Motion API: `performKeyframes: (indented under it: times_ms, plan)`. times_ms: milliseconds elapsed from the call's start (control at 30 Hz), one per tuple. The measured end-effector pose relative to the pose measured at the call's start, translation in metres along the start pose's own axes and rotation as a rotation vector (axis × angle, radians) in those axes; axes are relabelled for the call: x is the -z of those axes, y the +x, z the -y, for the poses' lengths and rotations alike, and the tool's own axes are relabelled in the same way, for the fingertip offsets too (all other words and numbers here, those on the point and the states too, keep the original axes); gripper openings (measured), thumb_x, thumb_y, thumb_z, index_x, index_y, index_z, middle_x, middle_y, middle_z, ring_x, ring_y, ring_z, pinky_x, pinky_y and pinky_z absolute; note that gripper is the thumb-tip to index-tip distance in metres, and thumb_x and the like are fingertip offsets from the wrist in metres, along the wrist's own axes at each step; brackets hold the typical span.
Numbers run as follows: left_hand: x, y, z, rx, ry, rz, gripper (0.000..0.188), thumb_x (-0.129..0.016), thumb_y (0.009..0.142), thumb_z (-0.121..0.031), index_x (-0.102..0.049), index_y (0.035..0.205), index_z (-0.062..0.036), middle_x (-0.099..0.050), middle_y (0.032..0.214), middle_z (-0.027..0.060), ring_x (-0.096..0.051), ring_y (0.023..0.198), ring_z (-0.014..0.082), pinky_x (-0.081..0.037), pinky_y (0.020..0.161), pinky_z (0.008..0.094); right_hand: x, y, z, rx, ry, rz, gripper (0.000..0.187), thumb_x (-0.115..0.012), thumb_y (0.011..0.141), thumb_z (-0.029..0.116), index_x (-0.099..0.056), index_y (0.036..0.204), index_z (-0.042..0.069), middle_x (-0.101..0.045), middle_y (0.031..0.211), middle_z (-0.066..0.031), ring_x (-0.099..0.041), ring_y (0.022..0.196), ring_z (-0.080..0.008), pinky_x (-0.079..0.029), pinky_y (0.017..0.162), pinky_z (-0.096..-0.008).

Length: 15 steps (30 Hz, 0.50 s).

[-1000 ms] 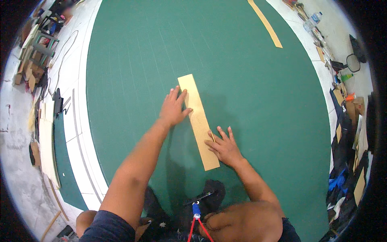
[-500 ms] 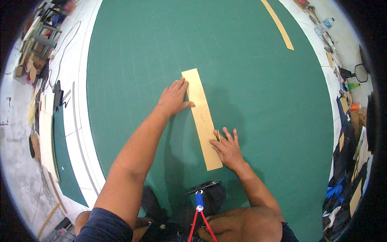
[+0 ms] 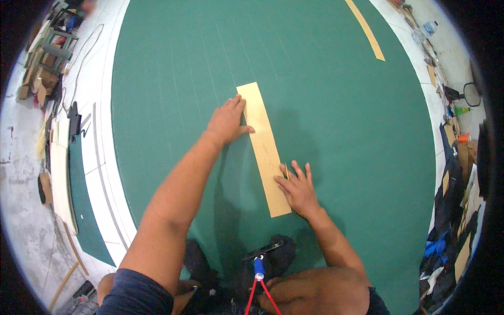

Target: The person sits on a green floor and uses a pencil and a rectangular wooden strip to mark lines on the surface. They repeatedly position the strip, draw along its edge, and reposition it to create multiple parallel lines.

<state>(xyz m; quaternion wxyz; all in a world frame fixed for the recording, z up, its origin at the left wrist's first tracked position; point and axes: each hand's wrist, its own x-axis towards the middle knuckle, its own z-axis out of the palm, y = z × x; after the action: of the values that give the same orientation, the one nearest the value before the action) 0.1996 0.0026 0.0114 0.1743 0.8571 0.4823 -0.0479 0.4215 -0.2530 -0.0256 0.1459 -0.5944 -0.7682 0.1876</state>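
A long tan cardboard strip (image 3: 264, 149) lies at a slant on a broad dark green sheet (image 3: 367, 157). My left hand (image 3: 227, 122) rests on its left edge near the far end, fingers stretched along the edge and thumb on the strip. At the strip's right edge, near the close end, my right hand (image 3: 299, 191) touches it with thumb and fingertip. A thin yellow stick (image 3: 287, 171) sits between the right hand's fingers; its exact kind is too small to tell. Faint pale lines run across the sheet beyond the strip.
Another narrow tan strip (image 3: 368, 32) lies far right on the sheet. White floor tiles (image 3: 97, 173) border it. Cardboard and dark cloth clutter the right wall beside a plastic bottle (image 3: 426, 31). Long cream pieces (image 3: 62, 176) lie at left. A red cord (image 3: 252, 296) hangs near my knees.
The view has shifted slightly, so the strip and both hands appear a little higher. Both hands keep their places on the strip.
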Motion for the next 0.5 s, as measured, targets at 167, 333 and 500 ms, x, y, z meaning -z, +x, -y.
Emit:
performKeyframes:
  times_ms: [167, 333, 500]
  plan:
    - [0.000, -0.001, 0.001, -0.014, 0.004, -0.003, 0.102, -0.085, 0.077, -0.051, -0.038, 0.155, -0.0048, -0.035, 0.164, 0.0165, -0.037, 0.150, 0.0331, -0.040, 0.118, 0.0466, 0.004, 0.001, 0.002, -0.003, 0.022, 0.008, 0.034, -0.059, 0.099, 0.019, -0.067, 0.131, 0.020, -0.050, 0.157, -0.0055, -0.035, 0.150, -0.0376, -0.015, 0.124, -0.0659]
    - [0.001, 0.001, 0.002, 0.003, -0.029, -0.004, 0.102, -0.085, 0.077, -0.051, -0.038, 0.155, -0.0052, -0.034, 0.164, 0.0172, -0.036, 0.150, 0.0346, -0.039, 0.119, 0.0479, 0.007, 0.003, 0.003, 0.001, 0.016, 0.014, 0.032, -0.058, 0.100, 0.021, -0.066, 0.130, 0.019, -0.051, 0.155, -0.0061, -0.035, 0.150, -0.0379, -0.016, 0.123, -0.0654]
    - [-0.005, 0.006, 0.002, -0.030, -0.050, 0.022, 0.109, -0.085, 0.075, -0.056, -0.035, 0.156, -0.0021, -0.030, 0.165, 0.0209, -0.032, 0.152, 0.0369, -0.037, 0.121, 0.0482, 0.005, 0.000, -0.001, 0.007, 0.008, -0.028, 0.034, -0.063, 0.098, 0.029, -0.066, 0.130, 0.018, -0.053, 0.153, -0.0083, -0.038, 0.148, -0.0374, -0.018, 0.123, -0.0645]
